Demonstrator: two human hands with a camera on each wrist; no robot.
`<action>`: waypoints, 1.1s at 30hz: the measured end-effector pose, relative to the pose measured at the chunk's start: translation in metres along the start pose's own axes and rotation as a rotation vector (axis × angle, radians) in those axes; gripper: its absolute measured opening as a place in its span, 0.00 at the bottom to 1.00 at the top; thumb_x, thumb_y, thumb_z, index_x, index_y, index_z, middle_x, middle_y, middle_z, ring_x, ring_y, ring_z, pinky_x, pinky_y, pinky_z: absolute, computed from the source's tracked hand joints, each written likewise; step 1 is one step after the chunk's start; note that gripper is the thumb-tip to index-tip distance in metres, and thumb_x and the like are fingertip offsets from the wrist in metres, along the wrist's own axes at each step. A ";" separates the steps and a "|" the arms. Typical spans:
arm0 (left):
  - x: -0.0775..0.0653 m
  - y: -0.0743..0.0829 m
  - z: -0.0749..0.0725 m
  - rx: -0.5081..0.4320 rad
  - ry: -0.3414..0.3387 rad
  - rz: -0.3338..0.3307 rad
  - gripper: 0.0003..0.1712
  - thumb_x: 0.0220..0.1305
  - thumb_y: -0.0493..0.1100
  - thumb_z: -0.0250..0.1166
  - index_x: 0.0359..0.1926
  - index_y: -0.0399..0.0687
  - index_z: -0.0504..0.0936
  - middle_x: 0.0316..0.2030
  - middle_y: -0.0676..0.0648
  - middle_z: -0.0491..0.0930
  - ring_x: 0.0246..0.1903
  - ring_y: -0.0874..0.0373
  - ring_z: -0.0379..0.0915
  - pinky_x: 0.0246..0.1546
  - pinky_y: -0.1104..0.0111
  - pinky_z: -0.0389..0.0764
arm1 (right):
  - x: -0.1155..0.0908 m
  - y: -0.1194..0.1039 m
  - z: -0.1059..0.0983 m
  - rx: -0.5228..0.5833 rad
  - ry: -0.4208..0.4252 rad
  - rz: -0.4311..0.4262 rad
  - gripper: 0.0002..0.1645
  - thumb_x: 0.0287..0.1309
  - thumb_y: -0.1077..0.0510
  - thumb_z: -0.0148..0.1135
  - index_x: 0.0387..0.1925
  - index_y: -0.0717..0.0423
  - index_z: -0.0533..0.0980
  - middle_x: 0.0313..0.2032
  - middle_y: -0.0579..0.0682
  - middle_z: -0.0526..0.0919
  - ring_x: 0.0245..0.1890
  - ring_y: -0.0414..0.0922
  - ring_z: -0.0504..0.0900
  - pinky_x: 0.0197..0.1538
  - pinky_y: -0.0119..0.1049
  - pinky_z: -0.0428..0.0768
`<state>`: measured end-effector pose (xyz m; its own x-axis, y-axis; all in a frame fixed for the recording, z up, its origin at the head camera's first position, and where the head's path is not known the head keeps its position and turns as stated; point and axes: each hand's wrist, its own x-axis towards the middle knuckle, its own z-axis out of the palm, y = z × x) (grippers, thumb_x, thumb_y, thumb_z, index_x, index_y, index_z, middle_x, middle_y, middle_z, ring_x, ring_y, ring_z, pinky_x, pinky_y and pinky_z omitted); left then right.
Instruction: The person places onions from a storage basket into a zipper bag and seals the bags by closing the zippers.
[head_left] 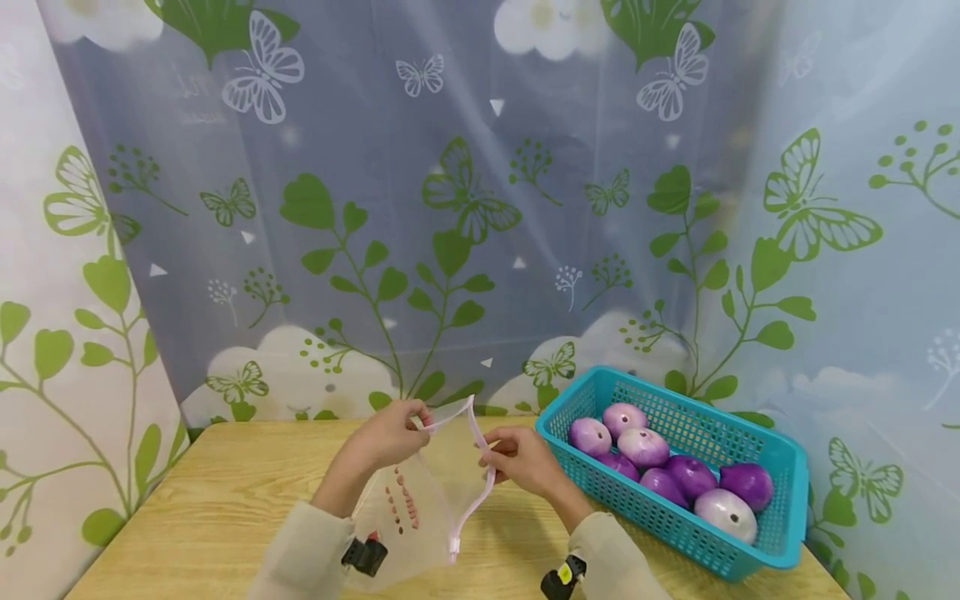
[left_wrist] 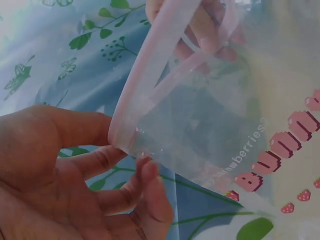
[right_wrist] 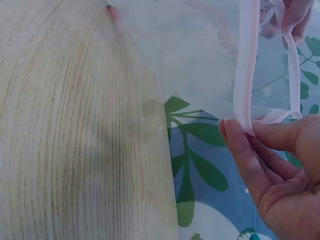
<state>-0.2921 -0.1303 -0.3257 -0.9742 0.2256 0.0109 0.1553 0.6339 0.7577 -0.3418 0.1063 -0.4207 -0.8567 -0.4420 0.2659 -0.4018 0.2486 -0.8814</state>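
A clear zip bag (head_left: 435, 483) with a pink rim hangs between both hands above the table, its mouth spread apart. Pink lettering and small strawberries are printed on it, and a slider (head_left: 453, 546) sits at the low end of the rim. My left hand (head_left: 393, 433) pinches one edge of the mouth between thumb and fingertips. On the opposite side, my right hand (head_left: 521, 458) pinches the pink rim (right_wrist: 245, 75). Through the left wrist view's film, part of the other hand (left_wrist: 205, 30) shows. Nothing is visible inside the bag.
To the right stands a blue perforated basket (head_left: 675, 542) holding several purple onions (head_left: 642, 447). The wooden table (head_left: 247, 467) ends at a patterned curtain (head_left: 360, 125) behind and at the sides. Each wrist wears a small black camera (head_left: 365, 554).
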 end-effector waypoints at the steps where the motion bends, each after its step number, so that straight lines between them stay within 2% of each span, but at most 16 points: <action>1: -0.001 0.001 0.001 0.023 0.017 0.008 0.05 0.67 0.33 0.59 0.42 0.44 0.78 0.25 0.48 0.73 0.21 0.58 0.64 0.20 0.73 0.69 | 0.000 0.000 0.000 0.002 0.001 0.001 0.13 0.68 0.71 0.60 0.51 0.76 0.79 0.38 0.75 0.86 0.32 0.58 0.90 0.35 0.38 0.93; 2: -0.002 0.002 0.001 0.042 0.035 0.014 0.04 0.66 0.34 0.60 0.41 0.44 0.79 0.24 0.48 0.74 0.20 0.58 0.65 0.19 0.73 0.69 | 0.000 0.000 0.000 0.002 0.002 0.001 0.13 0.68 0.71 0.60 0.51 0.76 0.79 0.38 0.75 0.86 0.32 0.58 0.90 0.35 0.39 0.93; 4: -0.003 0.004 0.004 0.059 0.067 0.017 0.03 0.66 0.34 0.62 0.39 0.44 0.81 0.24 0.48 0.76 0.19 0.58 0.70 0.20 0.70 0.78 | 0.000 0.000 0.001 0.001 0.008 0.002 0.13 0.67 0.71 0.61 0.51 0.75 0.79 0.38 0.75 0.86 0.32 0.58 0.90 0.35 0.40 0.94; 6: -0.004 0.005 0.007 0.044 0.084 0.017 0.03 0.65 0.33 0.64 0.39 0.43 0.81 0.26 0.46 0.79 0.20 0.56 0.75 0.23 0.66 0.86 | 0.000 0.000 0.002 -0.001 0.013 0.003 0.13 0.67 0.71 0.61 0.51 0.75 0.79 0.38 0.75 0.86 0.32 0.58 0.90 0.35 0.40 0.94; 9: -0.003 0.006 0.012 0.015 0.110 0.014 0.03 0.64 0.32 0.64 0.38 0.42 0.81 0.30 0.44 0.80 0.21 0.54 0.79 0.26 0.63 0.91 | 0.001 0.000 0.004 -0.006 0.015 0.008 0.13 0.67 0.70 0.61 0.50 0.74 0.80 0.38 0.73 0.87 0.32 0.57 0.90 0.36 0.41 0.94; 12: 0.001 0.004 0.018 0.025 0.137 0.016 0.03 0.63 0.31 0.63 0.37 0.41 0.80 0.30 0.44 0.81 0.22 0.54 0.79 0.24 0.65 0.88 | 0.001 -0.002 0.005 -0.013 0.016 0.009 0.13 0.67 0.70 0.61 0.50 0.73 0.80 0.37 0.72 0.87 0.31 0.55 0.90 0.36 0.40 0.94; 17: 0.003 0.004 0.023 0.165 0.199 0.034 0.03 0.62 0.35 0.65 0.35 0.46 0.80 0.24 0.48 0.79 0.19 0.58 0.70 0.17 0.73 0.69 | 0.000 -0.003 0.006 -0.031 0.019 0.010 0.12 0.67 0.70 0.62 0.50 0.72 0.81 0.37 0.70 0.88 0.31 0.51 0.91 0.35 0.38 0.93; 20: 0.003 0.006 0.024 0.217 0.221 0.045 0.03 0.62 0.36 0.66 0.33 0.47 0.79 0.19 0.49 0.75 0.16 0.59 0.66 0.15 0.74 0.64 | 0.000 -0.004 0.005 -0.027 0.015 0.009 0.13 0.67 0.70 0.62 0.51 0.74 0.80 0.37 0.70 0.88 0.31 0.52 0.91 0.36 0.39 0.93; 28: 0.003 0.006 0.029 0.229 0.235 0.056 0.05 0.59 0.33 0.66 0.30 0.45 0.79 0.21 0.48 0.81 0.18 0.58 0.72 0.15 0.72 0.68 | 0.000 -0.005 0.005 -0.004 0.004 -0.002 0.15 0.67 0.70 0.63 0.52 0.76 0.79 0.38 0.73 0.87 0.33 0.62 0.90 0.37 0.49 0.94; 33: 0.004 0.004 0.032 0.163 0.208 0.057 0.03 0.60 0.32 0.65 0.33 0.43 0.80 0.24 0.48 0.83 0.18 0.58 0.77 0.17 0.71 0.74 | 0.000 -0.006 0.006 -0.011 0.005 -0.003 0.15 0.66 0.69 0.63 0.52 0.74 0.79 0.38 0.72 0.87 0.33 0.62 0.90 0.37 0.48 0.94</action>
<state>-0.2901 -0.1033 -0.3430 -0.9732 0.1179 0.1975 0.2188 0.7393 0.6369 -0.3374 0.0995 -0.4182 -0.8570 -0.4386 0.2704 -0.4078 0.2565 -0.8763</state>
